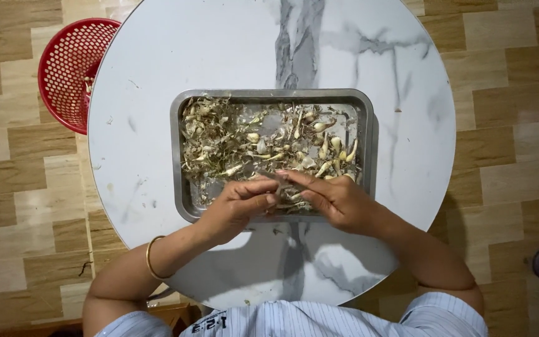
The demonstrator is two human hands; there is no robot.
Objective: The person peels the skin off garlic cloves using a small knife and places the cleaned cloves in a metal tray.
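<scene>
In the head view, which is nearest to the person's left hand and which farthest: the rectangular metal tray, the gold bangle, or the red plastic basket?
From the left hand:
1. Rectangular metal tray: the hand lies over its near rim.
2. Gold bangle: on the same arm's wrist, toward the person.
3. Red plastic basket: beyond the round table's far-left edge.

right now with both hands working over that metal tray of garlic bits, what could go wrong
1. The left hand and right hand meet at the near rim of the metal tray; pressing down there might tip or slide it on the smooth marble-look table.
2. Dry skins are piled loosely; some already lie on the table, and more may scatter.
3. Peeled cloves lie mixed with skins, so some could be missed.
</scene>
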